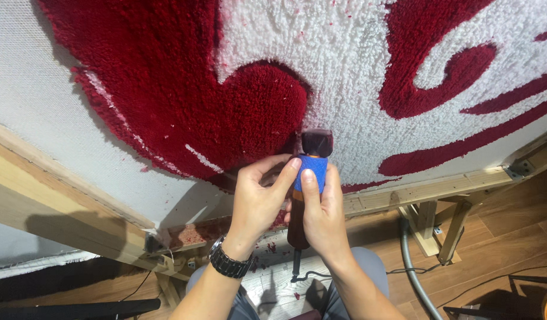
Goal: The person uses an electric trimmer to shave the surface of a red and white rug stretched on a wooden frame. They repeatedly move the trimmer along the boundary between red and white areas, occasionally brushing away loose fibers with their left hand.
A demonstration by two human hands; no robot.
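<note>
A tufted rug [344,77] in red and white pile is stretched on white backing cloth in a wooden frame [427,189]. Both hands hold a corded hand tool [312,169] with a blue top, a dark head and a dark red handle, pressed against the pile at the lower edge of a red patch. My right hand [321,219] wraps the handle, thumb on the blue part. My left hand [258,198], with a black wristwatch [229,261], steadies the tool's blue top with its fingertips.
Bare white cloth [54,112] lies left of the red pile. Wooden frame legs [445,228] stand on a wooden floor at the right. A grey hose [412,269] and a black cable [475,281] run across the floor. My knees [368,266] are below, with red fluff scattered around.
</note>
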